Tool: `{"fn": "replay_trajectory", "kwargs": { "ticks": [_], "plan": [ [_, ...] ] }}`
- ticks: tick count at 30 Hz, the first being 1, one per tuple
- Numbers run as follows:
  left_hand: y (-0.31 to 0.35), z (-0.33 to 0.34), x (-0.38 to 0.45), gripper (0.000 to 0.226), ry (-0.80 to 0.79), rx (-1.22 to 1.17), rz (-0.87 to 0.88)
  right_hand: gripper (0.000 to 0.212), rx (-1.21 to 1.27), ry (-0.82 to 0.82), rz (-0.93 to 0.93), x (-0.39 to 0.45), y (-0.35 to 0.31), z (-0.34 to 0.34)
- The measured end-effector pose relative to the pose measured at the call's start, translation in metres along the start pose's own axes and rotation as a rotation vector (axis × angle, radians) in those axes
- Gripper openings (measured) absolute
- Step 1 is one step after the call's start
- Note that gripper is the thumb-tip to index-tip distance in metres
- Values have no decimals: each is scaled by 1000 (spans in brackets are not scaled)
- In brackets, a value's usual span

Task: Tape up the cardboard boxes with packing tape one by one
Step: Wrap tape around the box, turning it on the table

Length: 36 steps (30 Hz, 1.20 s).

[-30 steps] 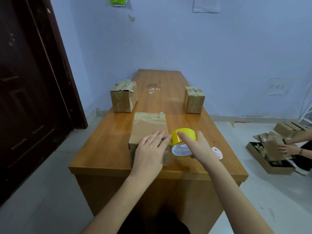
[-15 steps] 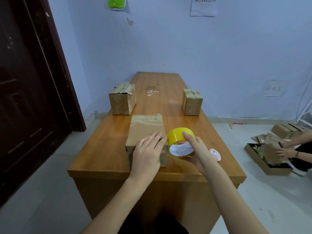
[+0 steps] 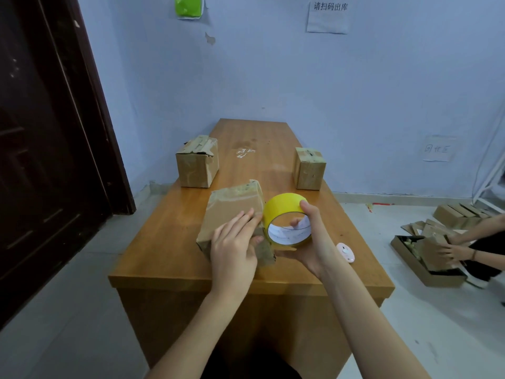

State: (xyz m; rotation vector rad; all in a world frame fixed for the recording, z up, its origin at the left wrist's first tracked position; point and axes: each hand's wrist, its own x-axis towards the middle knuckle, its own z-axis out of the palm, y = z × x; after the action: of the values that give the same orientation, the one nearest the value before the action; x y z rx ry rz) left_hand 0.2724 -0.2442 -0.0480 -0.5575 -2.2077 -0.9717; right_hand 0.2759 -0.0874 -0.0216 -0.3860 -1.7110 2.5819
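A long wooden table (image 3: 169, 250) runs away from the person toward a blue wall (image 3: 273, 77), with a dark door (image 3: 41, 146) to its left. On the floor to the right of the table, another person's hands (image 3: 451, 251) rest on cardboard in a shallow tray of boxes (image 3: 404, 247). Near the table's front edge stands the nearest cardboard box (image 3: 229, 212), its far end already crossed by clear tape. The person's left hand (image 3: 235, 250) lies on top of this box with straight fingers pressing down, the fingertips reaching its right edge. Just beside that edge, touching the box, is the yellow tape roll (image 3: 284, 207), held upright off the table by the right hand (image 3: 311, 242), which grips it with the thumb over the top of the roll and the fingers inside the white core. Farther back, a second box (image 3: 196, 168) sits at the left edge and a third box (image 3: 310, 170) at the right edge, both with tape on top. A small pink-and-white object (image 3: 345, 251) lies near the right edge, just beside the right wrist.
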Motion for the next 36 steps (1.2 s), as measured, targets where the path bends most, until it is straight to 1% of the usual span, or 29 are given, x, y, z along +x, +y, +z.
{"fn": "replay_trajectory", "kwargs": {
  "ticks": [2,6,7,8,10,11,14,16,18,21,23,25,27,28,30,31,33,35,36],
  "plan": [
    [2,0,1,42,-2,6,-3,74,-11,32,-17,-5,0,3],
    [2,3,1,42,-1,21,23,90,29,45,10,-5,5,6],
    [1,4,1,42,7,7,18,87,21,58,6,-6,4,7],
    [2,4,2,43,11,-8,9,79,6,81,-1,-5,1,8],
    [4,4,4,43,40,-74,-24,62,-113,137,-56,-5,-10,12],
    [6,4,5,43,59,-122,-41,61,-197,146,-99,-4,-18,12],
    [15,4,10,40,88,-258,-103,73,-402,174,-163,-4,-44,15],
    [21,6,11,39,80,-320,-156,84,-509,193,-202,-2,-54,17],
    [25,6,10,42,57,-359,-170,92,-586,222,-224,-1,-62,21],
    [24,7,8,44,25,-349,-180,99,-607,184,-208,-1,-62,27],
    [17,6,8,42,5,-285,-217,98,-702,162,-230,-1,-61,34],
    [8,3,7,38,-20,-220,-229,90,-800,108,-270,-1,-63,46],
    [-1,-2,7,32,-56,-143,-255,77,-867,5,-290,0,-65,57],
    [-5,-5,7,28,-74,-87,-262,75,-896,-51,-287,1,-65,61],
    [-14,-13,8,20,-87,32,-226,65,-983,-142,-303,2,-62,66],
    [-19,-17,7,21,-86,82,-193,61,-1028,-168,-329,2,-58,67],
    [-29,-23,7,28,-81,163,-118,54,-1087,-151,-382,5,-48,66],
    [-36,-29,6,34,-78,240,-49,37,-1112,-90,-432,9,-36,67],
    [-40,-31,6,37,-85,261,-29,31,-1134,-57,-448,10,-31,68]
  ]
}}
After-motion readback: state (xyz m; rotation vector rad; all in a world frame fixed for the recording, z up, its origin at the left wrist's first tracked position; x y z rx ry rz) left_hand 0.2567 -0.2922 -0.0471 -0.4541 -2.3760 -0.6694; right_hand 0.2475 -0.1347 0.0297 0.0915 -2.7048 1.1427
